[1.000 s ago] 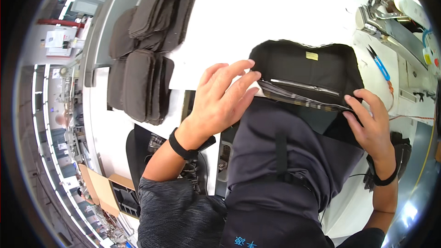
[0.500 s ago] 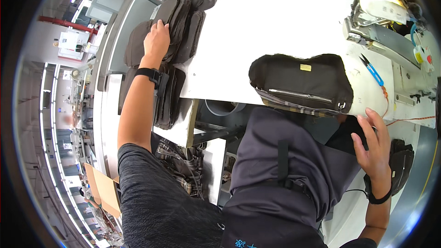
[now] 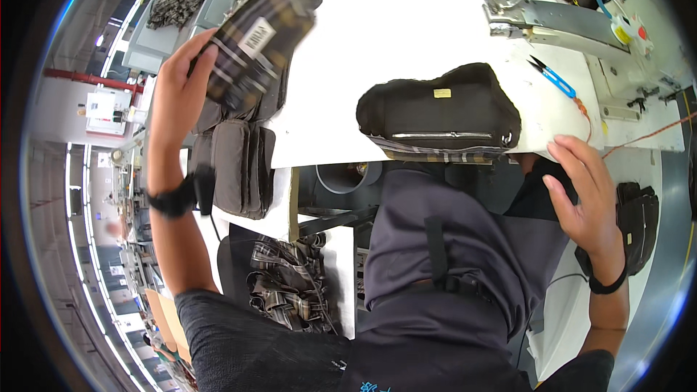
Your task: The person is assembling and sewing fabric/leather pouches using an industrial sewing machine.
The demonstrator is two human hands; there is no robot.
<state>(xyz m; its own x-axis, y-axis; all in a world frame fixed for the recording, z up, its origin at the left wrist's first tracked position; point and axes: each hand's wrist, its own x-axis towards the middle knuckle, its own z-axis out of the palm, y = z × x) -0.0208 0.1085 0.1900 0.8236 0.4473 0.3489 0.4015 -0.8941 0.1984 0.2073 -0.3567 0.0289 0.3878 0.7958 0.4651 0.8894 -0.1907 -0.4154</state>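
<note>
My left hand (image 3: 181, 87) grips a plaid bag piece (image 3: 279, 25) by its near edge, thumb on top. The piece is dark with tan checks, carries a white label and is tilted over a stack of dark fabric bag pieces (image 3: 243, 167) at the left of the table. In front of my lap a dark sewn bag piece (image 3: 435, 112) lies at the table edge, with a zipper, a small yellow tag and a plaid lower side. My right hand (image 3: 588, 196) hovers off the table's near edge, right of that piece, fingers apart and holding nothing.
Blue thread snips (image 3: 555, 80) with an orange cord lie on the white table (image 3: 341, 51). A sewing machine (image 3: 559, 22) stands at the far right. Below the table are a round bin (image 3: 341, 178) and plaid cloth (image 3: 290, 276). More dark pieces (image 3: 635, 232) lie right of my right hand.
My left hand has lifted the plaid bag piece from the stack, where it rested before. My right hand has barely moved. The view has shifted a little.
</note>
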